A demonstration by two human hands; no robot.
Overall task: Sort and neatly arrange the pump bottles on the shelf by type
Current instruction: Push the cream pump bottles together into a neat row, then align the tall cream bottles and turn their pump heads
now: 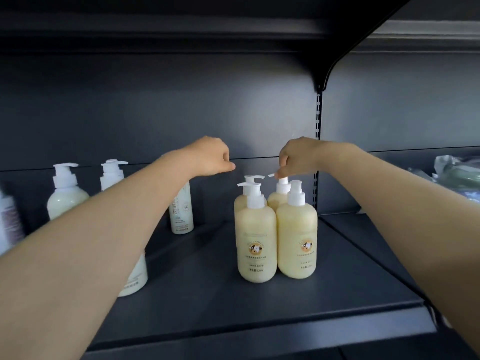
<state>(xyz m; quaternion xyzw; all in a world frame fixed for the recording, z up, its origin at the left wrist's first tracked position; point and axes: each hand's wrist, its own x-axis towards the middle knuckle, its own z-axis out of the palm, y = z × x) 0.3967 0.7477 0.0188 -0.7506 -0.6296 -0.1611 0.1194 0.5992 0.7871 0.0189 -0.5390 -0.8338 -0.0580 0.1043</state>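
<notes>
Both bare forearms reach in from the lower corners over the dark metal shelf (233, 307). Under the left forearm shows the base of a pale green bottle (135, 279); a white pump head (111, 175) rises above that arm (the arm hides whether the two belong together).

Right of centre stand four cream-yellow pump bottles in a tight square, touching. The front-left cream bottle (255, 242) and front-right cream bottle (297, 240) show a round cow label. Just behind them are the back-left cream bottle (240, 203) and back-right cream bottle (276, 200).

The right hand (296, 158) pinches the pump top of the back-right cream bottle from above. The left hand (211, 157) hangs apart from it over bare shelf, fingers curled, with nothing seen in them.

Further left stand a slim white-green bottle (181, 214), a rounded pale green pump bottle (66, 201) and, at the frame edge, a blurred white bottle (9, 216).

Beyond the slotted upright (319, 120), plastic-wrapped goods (457, 172) lie in the next bay.
</notes>
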